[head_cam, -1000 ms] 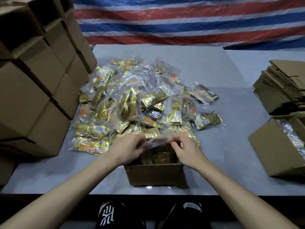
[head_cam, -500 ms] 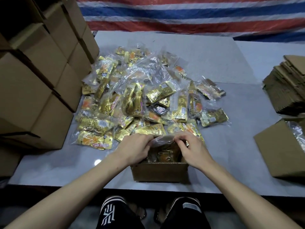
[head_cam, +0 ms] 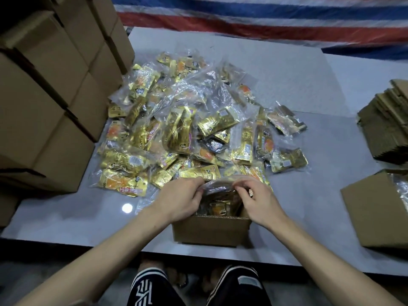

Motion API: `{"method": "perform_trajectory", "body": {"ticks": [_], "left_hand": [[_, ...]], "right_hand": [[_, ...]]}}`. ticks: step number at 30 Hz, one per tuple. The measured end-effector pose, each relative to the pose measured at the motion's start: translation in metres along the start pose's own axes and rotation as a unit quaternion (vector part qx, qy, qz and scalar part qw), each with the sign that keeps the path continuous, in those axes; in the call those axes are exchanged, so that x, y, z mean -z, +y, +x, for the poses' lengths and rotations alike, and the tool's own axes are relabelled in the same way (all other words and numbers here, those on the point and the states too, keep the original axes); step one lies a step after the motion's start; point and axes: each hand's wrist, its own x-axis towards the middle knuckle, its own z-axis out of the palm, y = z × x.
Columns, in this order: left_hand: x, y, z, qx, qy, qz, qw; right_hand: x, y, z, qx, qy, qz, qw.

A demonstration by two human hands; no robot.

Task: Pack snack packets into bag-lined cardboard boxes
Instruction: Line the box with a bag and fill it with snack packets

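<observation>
Our hands hardly moved; they stayed at the mouth of the small box (head_cam: 212,230) while our head leaned in closer. Our left hand (head_cam: 178,199) pinched the clear bag (head_cam: 218,186) at its left edge. Our right hand (head_cam: 258,199) pinched it at the right edge, with its fingers curled. The bag sat inside the box at 6 o'clock on the worktop (head_cam: 320,177), and gold snack packets (head_cam: 218,206) were already in it. The big pile (head_cam: 187,129) of loose packets lay just past the box at 12 o'clock.

We thought a few things could go wrong. The bag looked thin and slippery, so it could slide out of our fingers or rip if we pulled too hard. The packets inside looked piled high, so the bag might not close over them. The box also sat near the worktop's edge at 6 o'clock, so a tug toward us could tip it off. A loose packet from the pile could get caught under the bag's edge too.
</observation>
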Motion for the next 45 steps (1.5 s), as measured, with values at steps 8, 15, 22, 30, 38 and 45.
{"method": "perform_trajectory", "body": {"ticks": [8, 15, 22, 30, 38, 45], "left_hand": [[0.004, 0.001, -0.004, -0.007, -0.011, -0.02, 1.0], [-0.002, -0.002, -0.013, -0.036, 0.014, -0.034, 0.999], [0.006, -0.008, -0.011, -0.07, 0.065, -0.101, 0.99], [0.011, -0.013, -0.016, -0.148, 0.079, -0.123, 0.978], [0.021, -0.011, -0.026, -0.162, 0.06, 0.033, 0.984], [0.013, 0.003, -0.016, -0.128, -0.187, 0.132, 0.965]], "right_hand": [[0.001, -0.003, -0.009, 0.007, 0.009, -0.004, 1.0], [-0.001, -0.006, -0.015, 0.02, 0.022, -0.011, 0.999], [0.009, -0.001, -0.017, 0.073, -0.002, 0.047, 0.996], [0.018, -0.001, -0.018, 0.09, -0.04, 0.06, 0.993], [0.01, -0.009, -0.017, 0.271, 0.015, -0.148, 0.951], [0.016, -0.014, -0.009, 0.159, -0.098, -0.132, 0.973]]}}
